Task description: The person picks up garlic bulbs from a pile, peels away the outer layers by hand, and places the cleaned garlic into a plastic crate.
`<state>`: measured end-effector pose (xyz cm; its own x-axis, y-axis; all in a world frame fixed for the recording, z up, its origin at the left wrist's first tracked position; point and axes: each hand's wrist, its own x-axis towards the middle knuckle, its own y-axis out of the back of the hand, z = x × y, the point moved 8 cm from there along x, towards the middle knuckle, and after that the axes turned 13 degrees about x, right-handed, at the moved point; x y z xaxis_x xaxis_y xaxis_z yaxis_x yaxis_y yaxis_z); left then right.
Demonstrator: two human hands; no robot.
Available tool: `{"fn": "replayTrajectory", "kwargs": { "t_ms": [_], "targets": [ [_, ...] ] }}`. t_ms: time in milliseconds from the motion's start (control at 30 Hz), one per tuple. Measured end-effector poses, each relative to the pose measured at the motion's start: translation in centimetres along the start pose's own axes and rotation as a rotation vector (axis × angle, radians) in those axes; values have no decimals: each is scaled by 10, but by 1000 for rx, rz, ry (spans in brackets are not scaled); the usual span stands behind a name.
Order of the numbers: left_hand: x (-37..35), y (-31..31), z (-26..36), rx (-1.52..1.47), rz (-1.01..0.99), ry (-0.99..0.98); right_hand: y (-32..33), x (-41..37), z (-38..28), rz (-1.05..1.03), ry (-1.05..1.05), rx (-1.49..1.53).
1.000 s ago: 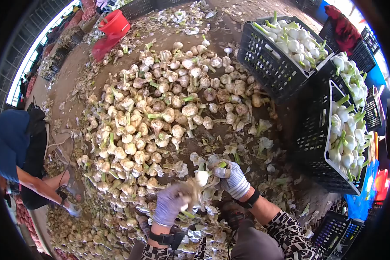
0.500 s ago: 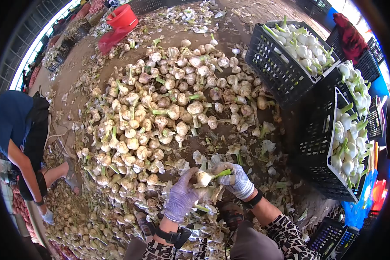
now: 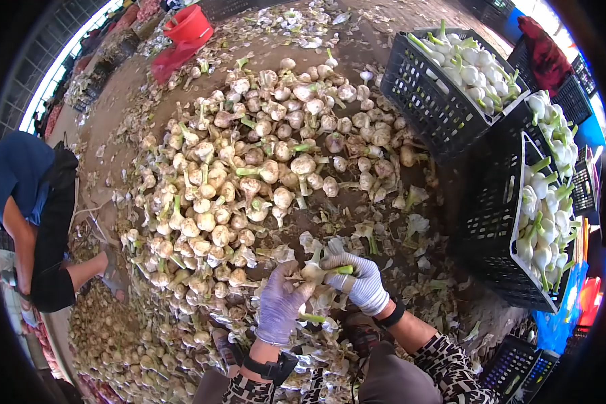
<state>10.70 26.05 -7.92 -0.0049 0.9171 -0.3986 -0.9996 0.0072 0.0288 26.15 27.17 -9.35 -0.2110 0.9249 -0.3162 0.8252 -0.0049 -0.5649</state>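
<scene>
A garlic bulb (image 3: 311,273) with a green stem is between my two gloved hands, above the littered floor. My left hand (image 3: 281,306) has its fingers closed on the bulb's left side. On the right, my right hand (image 3: 360,284) is closed at the stem side, with the green stem end sticking out over its fingers. Loose papery skin (image 3: 323,296) hangs just under the bulb. Close ahead and to the left spreads a big heap of untrimmed garlic (image 3: 215,209), roots and dirt still on many bulbs.
Black crates (image 3: 421,101) of cleaner white garlic (image 3: 475,74) stand at the right. A red bucket (image 3: 188,27) is at the far left. Another person (image 3: 30,195) bends at the left edge. Peeled skins (image 3: 411,232) litter the floor.
My right hand has shifted slightly left over the stem, and the bulb has turned a little between my hands. The other person's arm at the left has drawn back toward the edge.
</scene>
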Motion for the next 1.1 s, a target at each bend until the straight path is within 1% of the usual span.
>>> {"fn": "replayTrajectory", "kwargs": {
  "t_ms": [33, 100, 233, 267, 300, 333, 400, 433, 500, 567, 633, 667, 733, 767, 800, 833, 900, 933, 967, 1000, 1033, 1100],
  "targets": [
    [0, 0, 5, -2, 4, 2, -1, -1, 2, -2, -4, -1],
    [-1, -4, 11, 93, -44, 109, -14, -4, -15, -129, 246, -253],
    [0, -4, 3, 76, -97, 89, -11, -4, -10, -164, 201, -295],
    [0, -2, 4, 161, -98, 76, -11, -4, -10, -162, 201, -295],
    [0, -1, 4, 246, -98, 62, -6, -3, -8, -126, 142, -159],
    [0, 0, 2, 246, -98, 63, -3, -3, -4, -91, 83, -22],
    [0, 3, -4, 43, -80, 91, -4, -4, -4, -77, 73, -19],
    [-1, 4, -3, 43, -81, 91, -3, -4, -5, -63, 63, -17],
    [-2, 7, 0, -27, -75, 76, -4, -4, -8, -72, 78, -43],
    [-1, 6, 1, 32, -74, 53, -6, -4, -8, -82, 91, -66],
    [-1, 5, 3, 89, -74, 29, -12, -5, -15, -146, 239, -244],
    [-1, 2, 2, 59, -95, 35, -11, -5, -14, -146, 239, -244],
    [0, -2, 4, 28, -120, 40, -1, -3, -5, -85, 111, -16],
    [1, -4, 8, 98, -139, 2, 0, -3, -9, -82, 112, -17],
    [1, -5, 12, 170, -159, -35, 2, -1, -5, -81, -29, 32],
    [0, -5, 13, 171, -162, -34, 3, -2, 3, -81, -171, 82],
    [-2, -8, 15, 171, -201, -46, 2, -2, 10, -101, -191, 76],
    [-3, -9, 14, 172, -201, -46, -2, -1, 11, -82, -187, 240],
    [-4, -8, 13, 186, -151, -64, -5, 1, 12, -63, -180, 404],
    [-5, -6, 13, 201, -103, -80, -7, 0, 14, -70, -207, 421],
    [-6, -8, 12, 201, -106, -79, -11, -1, 12, -67, -206, 422],
    [-8, -8, 24, 497, -29, -235, -13, -4, 16, 52, -273, 378]
  ]
}}
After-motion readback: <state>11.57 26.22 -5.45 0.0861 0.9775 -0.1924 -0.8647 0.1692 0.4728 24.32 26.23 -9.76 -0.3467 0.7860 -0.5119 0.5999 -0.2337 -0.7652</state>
